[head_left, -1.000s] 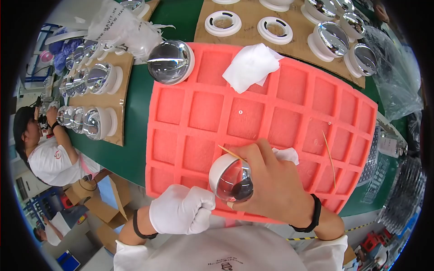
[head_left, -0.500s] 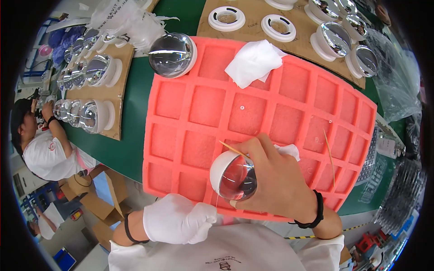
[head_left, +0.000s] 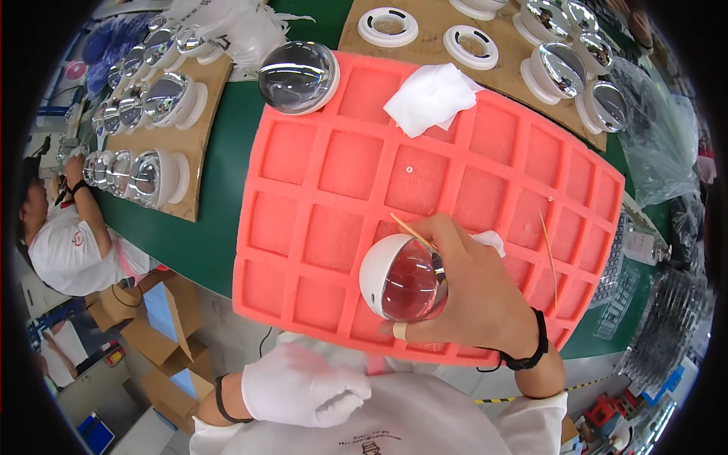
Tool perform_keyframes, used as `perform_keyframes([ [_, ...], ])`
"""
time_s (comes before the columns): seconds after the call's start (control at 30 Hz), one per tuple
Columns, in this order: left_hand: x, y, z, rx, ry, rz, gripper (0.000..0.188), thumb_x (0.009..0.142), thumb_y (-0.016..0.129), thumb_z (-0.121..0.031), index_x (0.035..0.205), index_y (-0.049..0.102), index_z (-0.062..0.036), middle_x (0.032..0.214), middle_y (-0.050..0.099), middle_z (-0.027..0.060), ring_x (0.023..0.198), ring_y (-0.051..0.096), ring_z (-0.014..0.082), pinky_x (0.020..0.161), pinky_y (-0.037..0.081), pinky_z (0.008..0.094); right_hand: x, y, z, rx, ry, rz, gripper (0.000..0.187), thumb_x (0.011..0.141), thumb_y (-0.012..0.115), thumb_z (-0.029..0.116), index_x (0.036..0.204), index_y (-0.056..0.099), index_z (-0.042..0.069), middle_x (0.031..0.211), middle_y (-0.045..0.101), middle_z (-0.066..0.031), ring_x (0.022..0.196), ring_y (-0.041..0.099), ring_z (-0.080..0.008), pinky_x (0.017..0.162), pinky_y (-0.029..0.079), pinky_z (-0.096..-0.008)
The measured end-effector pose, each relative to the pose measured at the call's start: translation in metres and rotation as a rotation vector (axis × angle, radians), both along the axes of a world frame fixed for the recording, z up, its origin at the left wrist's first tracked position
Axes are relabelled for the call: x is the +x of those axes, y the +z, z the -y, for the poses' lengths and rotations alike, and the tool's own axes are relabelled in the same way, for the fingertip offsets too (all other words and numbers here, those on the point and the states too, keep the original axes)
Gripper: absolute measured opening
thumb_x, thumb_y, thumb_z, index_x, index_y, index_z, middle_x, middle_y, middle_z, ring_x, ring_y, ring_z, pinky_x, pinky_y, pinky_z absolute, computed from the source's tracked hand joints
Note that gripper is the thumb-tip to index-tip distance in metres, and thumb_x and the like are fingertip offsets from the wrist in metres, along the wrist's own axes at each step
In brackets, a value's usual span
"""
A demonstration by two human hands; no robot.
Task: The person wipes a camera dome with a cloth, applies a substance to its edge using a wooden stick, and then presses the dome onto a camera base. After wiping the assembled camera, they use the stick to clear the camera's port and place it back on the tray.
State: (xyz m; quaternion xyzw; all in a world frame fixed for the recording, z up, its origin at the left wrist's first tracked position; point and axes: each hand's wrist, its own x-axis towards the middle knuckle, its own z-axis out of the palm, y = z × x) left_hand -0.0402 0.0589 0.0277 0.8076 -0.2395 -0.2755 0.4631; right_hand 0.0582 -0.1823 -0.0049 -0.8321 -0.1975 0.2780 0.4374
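A ball-shaped dome housing (head_left: 407, 279), half white shell and half clear shiny cover, is gripped by my bare right hand (head_left: 481, 292) above the pink foam tray (head_left: 303, 195). Its white half points left, with a small slot near the lower seam. A thin wooden stick (head_left: 408, 227) juts out between that hand's fingers, over the top of the dome. My left hand (head_left: 303, 388), in a white glove, is closed in front of my shirt, below the tray edge and apart from the dome. Whatever its curled fingers may hold is hidden.
Another dome (head_left: 298, 77) sits on the tray's far left corner, beside a white cloth (head_left: 431, 98). A second stick (head_left: 547, 258) lies on the right. Cardboard sheets hold more domes (head_left: 557, 70) and white rings (head_left: 387, 27). A person (head_left: 72, 235) works at left.
My left hand has drawn down from the dome, and the thin strand seen between them is gone from view. The dome has turned slightly in my right hand, showing its slot.
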Motion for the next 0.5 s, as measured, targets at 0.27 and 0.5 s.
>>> perform_keyframes([
  [0.27,0.011,-0.009,-0.005,0.016,0.57,0.106,0.011,0.077,0.068,0.0,0.083,0.065,-0.0084,0.061,0.063,-0.0007,0.045,0.05,0.0029,0.043,0.035,0.0194,0.005,0.001,0.001,-0.029,-0.013,-0.066,0.104,0.057,0.096,0.036,0.14,0.043,0.005,0.113,0.061,-0.0161,0.103,0.066,-0.0337,0.085,0.054,-0.041],
  [0.5,0.028,-0.013,-0.017,0.168,0.744,0.384,0.015,0.081,0.081,-0.011,0.093,0.073,-0.0083,0.076,0.072,0.0045,0.053,0.062,0.0122,0.05,0.048,0.0256,0.009,0.013,-0.011,-0.015,0.086,0.044,0.11,0.059,0.093,0.043,0.145,0.039,-0.001,0.125,0.059,-0.0187,0.117,0.06,-0.0355,0.096,0.049,-0.0431],
])
